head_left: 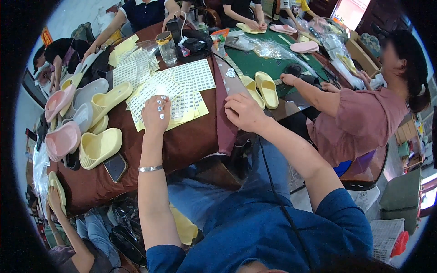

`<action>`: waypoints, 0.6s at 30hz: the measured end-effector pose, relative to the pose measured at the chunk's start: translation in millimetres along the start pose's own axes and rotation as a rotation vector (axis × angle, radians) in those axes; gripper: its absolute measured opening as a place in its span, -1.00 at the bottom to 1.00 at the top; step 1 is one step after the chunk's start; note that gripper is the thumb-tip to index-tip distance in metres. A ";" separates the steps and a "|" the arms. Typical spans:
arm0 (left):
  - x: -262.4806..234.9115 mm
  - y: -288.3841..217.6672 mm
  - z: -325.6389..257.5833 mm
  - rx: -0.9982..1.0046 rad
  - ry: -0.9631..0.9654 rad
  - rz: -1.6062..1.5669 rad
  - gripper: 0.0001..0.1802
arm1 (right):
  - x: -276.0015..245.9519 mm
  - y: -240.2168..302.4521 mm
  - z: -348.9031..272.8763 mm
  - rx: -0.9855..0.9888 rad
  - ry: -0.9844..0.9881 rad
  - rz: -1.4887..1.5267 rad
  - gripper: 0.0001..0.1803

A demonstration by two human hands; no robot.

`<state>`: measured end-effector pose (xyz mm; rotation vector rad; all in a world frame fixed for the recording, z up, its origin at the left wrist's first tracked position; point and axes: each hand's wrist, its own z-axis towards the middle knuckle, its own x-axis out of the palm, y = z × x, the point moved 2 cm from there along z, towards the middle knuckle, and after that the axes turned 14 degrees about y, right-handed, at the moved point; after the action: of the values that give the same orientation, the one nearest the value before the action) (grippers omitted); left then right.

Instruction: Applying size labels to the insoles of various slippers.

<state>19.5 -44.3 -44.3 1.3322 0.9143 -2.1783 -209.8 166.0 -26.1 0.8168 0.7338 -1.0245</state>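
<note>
Sticker sheets (pixel 195 74) under left hand (pixel 156 109), round stickers (pixel 160 108) on its back; right hand (pixel 246 112) half-curled. Both grips: can't tell. Peeling, seemingly; next calls for fingertip pinch.

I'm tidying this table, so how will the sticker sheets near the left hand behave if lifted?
The sticker sheets look thin and flat, so they would probably flop. Overlapping, they might slide apart. Being paper-like, they seem likely light.
</note>
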 end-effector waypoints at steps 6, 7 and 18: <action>-1.6 -2.1 2.3 0.010 -0.027 0.026 -0.84 | -1.3 -3.3 2.8 -0.026 -0.012 -0.010 -0.90; 1.3 -3.5 -0.1 0.020 -0.020 0.023 -0.84 | -0.8 -1.7 0.6 -0.030 -0.017 -0.009 -0.91; 0.2 3.0 3.2 0.091 -0.001 -0.011 -0.81 | -4.5 -1.9 -3.3 -0.019 -0.041 0.022 -0.90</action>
<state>19.4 -48.7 -44.4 1.3713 0.8333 -2.2527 -213.7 170.3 -24.4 0.7842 0.6975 -1.0108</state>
